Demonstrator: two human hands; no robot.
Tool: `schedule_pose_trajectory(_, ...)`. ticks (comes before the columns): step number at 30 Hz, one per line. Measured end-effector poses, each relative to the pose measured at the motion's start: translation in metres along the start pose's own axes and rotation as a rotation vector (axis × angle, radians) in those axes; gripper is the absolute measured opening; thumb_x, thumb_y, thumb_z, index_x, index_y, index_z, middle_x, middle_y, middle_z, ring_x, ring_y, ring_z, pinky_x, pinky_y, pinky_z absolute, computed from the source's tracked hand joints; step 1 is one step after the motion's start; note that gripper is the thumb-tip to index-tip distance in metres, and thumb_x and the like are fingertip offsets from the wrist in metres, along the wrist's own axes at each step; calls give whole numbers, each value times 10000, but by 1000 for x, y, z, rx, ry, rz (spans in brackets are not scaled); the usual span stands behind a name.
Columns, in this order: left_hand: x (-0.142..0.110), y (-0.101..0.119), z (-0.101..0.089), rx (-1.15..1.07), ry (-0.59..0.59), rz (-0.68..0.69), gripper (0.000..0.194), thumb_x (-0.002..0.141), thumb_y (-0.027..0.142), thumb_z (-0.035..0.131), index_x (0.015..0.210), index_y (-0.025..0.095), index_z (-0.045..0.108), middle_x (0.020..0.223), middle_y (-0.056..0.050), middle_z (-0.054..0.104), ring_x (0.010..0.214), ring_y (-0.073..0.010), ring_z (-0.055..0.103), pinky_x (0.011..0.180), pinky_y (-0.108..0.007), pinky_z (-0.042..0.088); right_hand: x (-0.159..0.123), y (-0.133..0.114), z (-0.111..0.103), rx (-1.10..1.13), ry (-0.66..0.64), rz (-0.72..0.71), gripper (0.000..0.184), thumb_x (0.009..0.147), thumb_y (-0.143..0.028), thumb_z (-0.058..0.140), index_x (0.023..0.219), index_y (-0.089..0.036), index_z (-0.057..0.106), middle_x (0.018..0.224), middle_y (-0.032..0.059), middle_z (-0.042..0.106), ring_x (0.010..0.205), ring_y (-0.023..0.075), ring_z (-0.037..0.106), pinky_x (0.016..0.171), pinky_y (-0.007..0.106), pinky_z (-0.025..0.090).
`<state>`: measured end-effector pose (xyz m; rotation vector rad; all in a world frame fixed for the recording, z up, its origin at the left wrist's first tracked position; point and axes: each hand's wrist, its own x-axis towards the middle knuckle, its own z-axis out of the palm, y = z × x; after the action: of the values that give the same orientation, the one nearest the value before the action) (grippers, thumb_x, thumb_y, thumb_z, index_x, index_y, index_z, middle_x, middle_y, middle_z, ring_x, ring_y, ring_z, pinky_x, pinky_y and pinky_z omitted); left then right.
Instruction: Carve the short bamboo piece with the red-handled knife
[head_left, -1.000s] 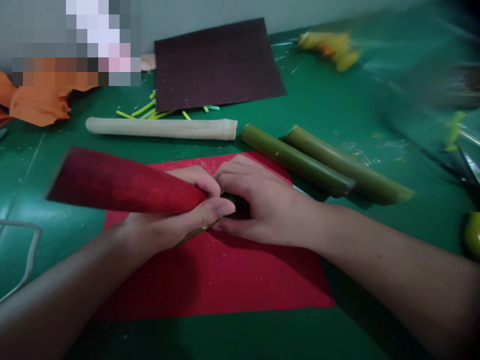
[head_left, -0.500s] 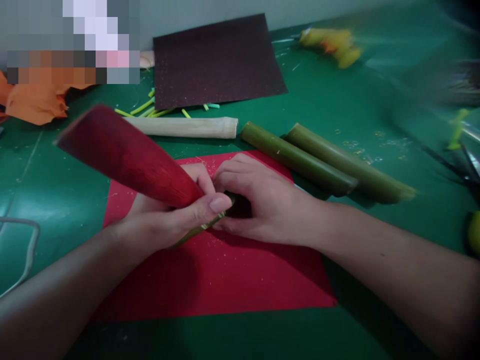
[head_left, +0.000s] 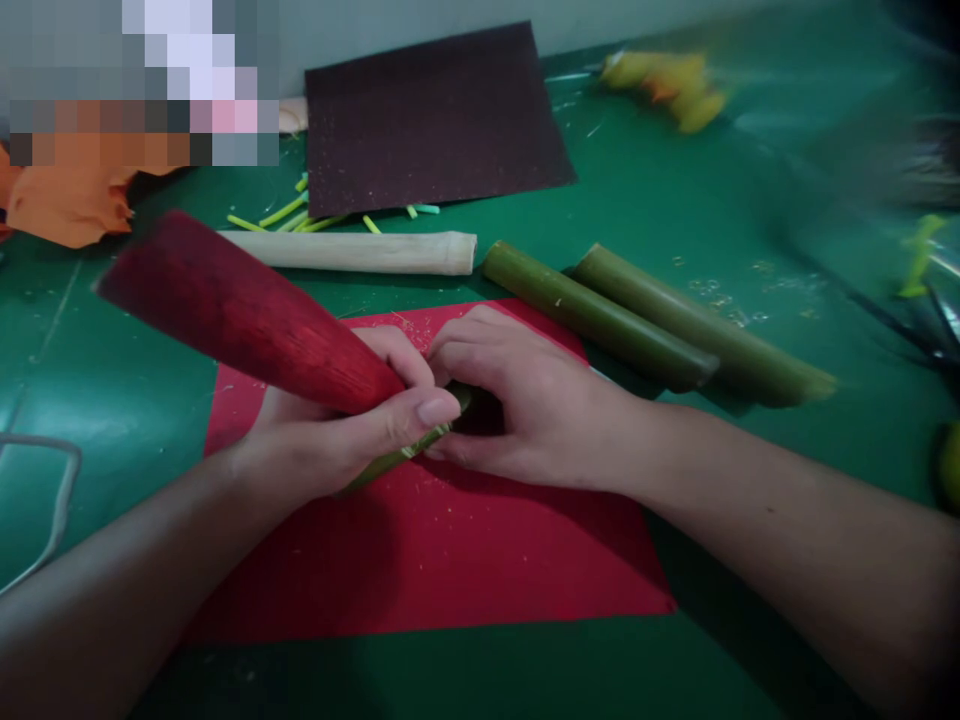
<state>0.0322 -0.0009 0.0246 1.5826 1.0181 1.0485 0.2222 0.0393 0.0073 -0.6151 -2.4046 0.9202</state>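
The counter (head_left: 615, 225) is glossy green, with a whitish sheen at 9 o'clock; the mat (head_left: 450, 560) at 6 o'clock is crimson, flecked with pale specks; the tapered handle (head_left: 247, 320) at 9 o'clock is mottled red, darkening to maroon outward; the bamboo piece (head_left: 375, 469) at 8 o'clock is green, with pale marks; the sheet (head_left: 435, 120) at 12 o'clock is purplish brown, dotted with light specks; the smooth rod (head_left: 375, 252) at 10 o'clock is creamy white; near 3 o'clock, the closer tube (head_left: 600, 316) is deep green, the farther tube (head_left: 712, 330) more olive; the cloth (head_left: 67, 200) at 10 o'clock is orange; the blurred object (head_left: 667, 85) at 1 o'clock is yellow with an orange patch.
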Motion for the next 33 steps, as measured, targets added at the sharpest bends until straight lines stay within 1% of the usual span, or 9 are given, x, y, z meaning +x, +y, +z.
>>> schedule_pose_trajectory(3,1,0,0,6,-14,-22,284,817,417,764,683,187,668,573,18,651,499,-93,591,456,-191,471,0,0,0,2,4,-5,187,808,-284,740,855,-157,611,884,33,618,856,174,530,834,345,382)
schedule_pose_trajectory(8,-1,-1,0,40,0,-30,305,835,424,745,669,187,647,572,18,637,502,-91,571,455,-200,440,0,-1,-1,3,-6,0,178,813,-279,736,867,-158,617,898,35,625,860,173,539,843,343,390)
schedule_pose_trajectory(12,-5,-6,-2,55,37,-29,469,870,507,680,561,183,541,521,15,515,483,-88,461,436,-234,366,1,-1,-1,-9,0,-3,190,798,-265,748,901,-158,628,917,39,638,878,181,549,849,345,396)
schedule_pose_trajectory(14,-6,-7,-3,46,57,-13,471,862,504,688,551,190,526,507,16,479,478,-93,432,421,-244,338,0,-1,-1,-15,4,-6,192,798,-264,749,903,-158,629,919,38,644,878,181,549,848,345,396)
schedule_pose_trajectory(17,-6,-6,-4,72,70,23,387,854,485,708,616,200,598,528,14,540,472,-90,469,415,-235,365,0,-1,-1,-15,4,-1,189,798,-260,749,904,-161,628,927,33,649,876,175,547,851,345,394)
schedule_pose_trajectory(22,-2,0,-2,64,-27,3,279,848,431,732,698,204,664,605,13,663,519,-98,587,468,-217,459,0,0,0,-3,1,15,183,798,-279,744,855,-164,612,901,29,636,867,174,536,834,345,387)
schedule_pose_trajectory(26,-1,0,0,60,-2,-28,309,846,435,732,673,196,641,577,21,640,502,-92,573,452,-206,445,1,-1,0,-7,-2,12,170,802,-270,737,857,-164,616,891,29,626,853,172,533,832,345,385)
schedule_pose_trajectory(31,-5,-5,0,55,48,1,462,863,483,700,562,175,533,511,26,509,474,-72,461,432,-206,377,1,-2,-1,-14,-3,5,176,794,-240,744,896,-150,632,914,36,640,872,174,544,845,342,390)
schedule_pose_trajectory(33,-5,-3,0,87,61,7,435,863,474,703,579,179,558,521,24,522,482,-75,469,436,-207,380,1,-1,-1,-7,1,0,183,794,-254,745,891,-154,628,922,37,643,879,177,544,850,344,389)
